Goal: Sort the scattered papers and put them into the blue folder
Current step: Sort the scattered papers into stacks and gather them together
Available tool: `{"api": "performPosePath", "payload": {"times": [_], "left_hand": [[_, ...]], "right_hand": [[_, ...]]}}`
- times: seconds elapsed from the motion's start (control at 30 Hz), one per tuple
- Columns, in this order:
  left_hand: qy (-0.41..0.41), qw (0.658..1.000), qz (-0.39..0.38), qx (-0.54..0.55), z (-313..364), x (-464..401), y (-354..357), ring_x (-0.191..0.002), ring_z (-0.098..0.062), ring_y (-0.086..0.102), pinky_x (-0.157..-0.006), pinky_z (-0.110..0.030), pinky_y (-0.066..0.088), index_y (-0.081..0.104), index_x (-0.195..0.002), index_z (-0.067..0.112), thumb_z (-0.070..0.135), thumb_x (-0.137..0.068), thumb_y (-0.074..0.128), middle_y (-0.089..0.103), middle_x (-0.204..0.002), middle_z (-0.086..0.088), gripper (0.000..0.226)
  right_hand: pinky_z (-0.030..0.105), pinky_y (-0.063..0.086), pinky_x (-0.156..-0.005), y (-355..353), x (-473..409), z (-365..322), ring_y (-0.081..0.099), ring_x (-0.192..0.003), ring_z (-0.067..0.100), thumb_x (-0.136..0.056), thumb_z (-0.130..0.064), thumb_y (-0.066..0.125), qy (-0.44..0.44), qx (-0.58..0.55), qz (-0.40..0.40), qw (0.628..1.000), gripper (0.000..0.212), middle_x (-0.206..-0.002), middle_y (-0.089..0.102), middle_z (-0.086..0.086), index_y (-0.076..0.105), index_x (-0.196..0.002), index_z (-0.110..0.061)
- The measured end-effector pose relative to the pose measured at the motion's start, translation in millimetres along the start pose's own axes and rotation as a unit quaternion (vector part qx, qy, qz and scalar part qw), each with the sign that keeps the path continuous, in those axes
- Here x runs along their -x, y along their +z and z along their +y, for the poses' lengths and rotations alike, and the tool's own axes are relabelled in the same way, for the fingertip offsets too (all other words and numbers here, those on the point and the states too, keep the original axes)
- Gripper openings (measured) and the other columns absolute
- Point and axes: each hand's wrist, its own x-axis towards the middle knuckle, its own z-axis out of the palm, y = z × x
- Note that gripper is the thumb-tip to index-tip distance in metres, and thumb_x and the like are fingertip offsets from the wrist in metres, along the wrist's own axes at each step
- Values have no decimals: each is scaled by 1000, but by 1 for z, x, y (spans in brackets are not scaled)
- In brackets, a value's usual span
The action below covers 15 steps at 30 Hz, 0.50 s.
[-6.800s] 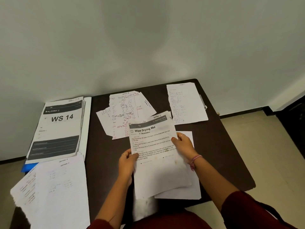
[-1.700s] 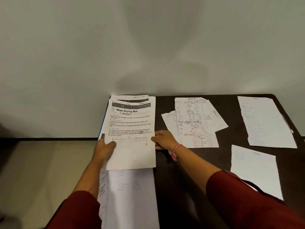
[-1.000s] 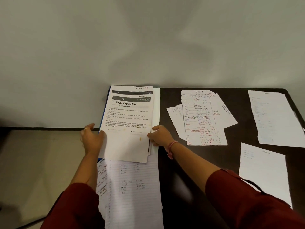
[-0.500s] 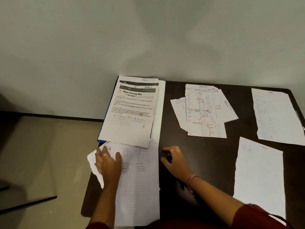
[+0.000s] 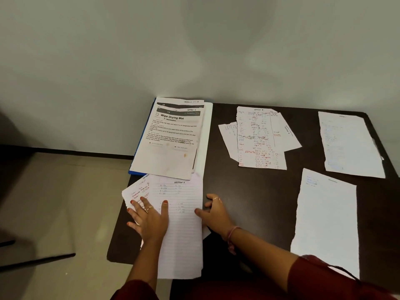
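Both hands are down on the dark table (image 5: 255, 213), working the near-left pile. The left hand (image 5: 149, 217) lies flat with fingers spread, pressing on the lined sheet (image 5: 184, 239) and on the scribbled page (image 5: 138, 191) that fans out from under its left edge. The right hand (image 5: 213, 214) sits at the lined sheet's right edge, thumb tip touching the paper, fingers loosely bent against the tabletop; whether it actually pinches the edge I cannot tell. A pink band (image 5: 232, 232) circles that wrist, and dark red sleeves (image 5: 324, 278) come in from the bottom.

Just beyond the lined sheet, at the table's far-left corner, lies the printed stack (image 5: 171, 144), its top page headed "Wipe Drying Mat". It rests on the blue folder (image 5: 141, 139), of which only a thin blue strip shows along the left and near-left edges. The stack's near edge overlaps the top of the lined sheet.

Over to the right, well apart from the hands, the handwritten pile (image 5: 259, 139) sits in the middle of the far side, several torn pages overlapping at angles. A faintly marked sheet (image 5: 348, 146) lies at the far-right corner, and a mostly blank torn sheet (image 5: 326, 221) lies nearer on the right.
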Motion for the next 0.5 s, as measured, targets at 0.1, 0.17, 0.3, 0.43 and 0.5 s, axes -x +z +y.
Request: {"api": "performPosePath", "payload": {"times": [0.1, 0.17, 0.3, 0.43, 0.5], "left_hand": [[-4, 1000, -8, -2, 4, 11, 4, -145, -38, -10, -113, -57, -5, 5, -152, 8, 55, -94, 39, -7, -159, -16, 82], [-9, 1000, -8, -3, 8, 19, 9, -145, -38, -9, -114, -57, -4, 6, -152, 8, 55, -94, 40, -6, -159, -16, 82], [-11, 1000, -19, 4, 19, 40, 21, -145, -38, -10, -114, -56, -3, 5, -152, 8, 56, -93, 42, -7, -159, -16, 85], [-1, 999, -39, -19, 36, 63, 34, -145, -37, -10, -115, -55, -2, 1, -152, 9, 59, -92, 40, -10, -159, -15, 87], [10, 999, -43, -30, 43, 73, 40, -146, -37, -10, -115, -55, -1, 0, -152, 10, 60, -91, 40, -11, -159, -14, 88]], "right_hand": [[39, 55, -82, -5, 2, 4, 62, -90, 20, -82, -18, 72, 26, -30, 8, 999, 66, -84, 55, -5, 37, -136, -5], [38, 56, -78, -12, 3, 6, 63, -84, 19, -82, -19, 71, 42, -45, 2, 998, 56, -81, 61, -2, 43, -129, -5], [38, 54, -90, -32, 4, 15, 66, -98, 19, -82, -18, 70, 51, -42, -44, 997, 28, -111, 68, 6, 63, -108, -10], [33, 54, -90, -52, 7, 26, 66, -99, 18, -81, -18, 71, 57, -28, -55, 996, 29, -113, 69, 4, 67, -109, -9], [29, 53, -88, -62, 9, 31, 66, -99, 18, -81, -17, 72, 59, -29, -55, 996, 30, -112, 69, 4, 68, -109, -8]]}}
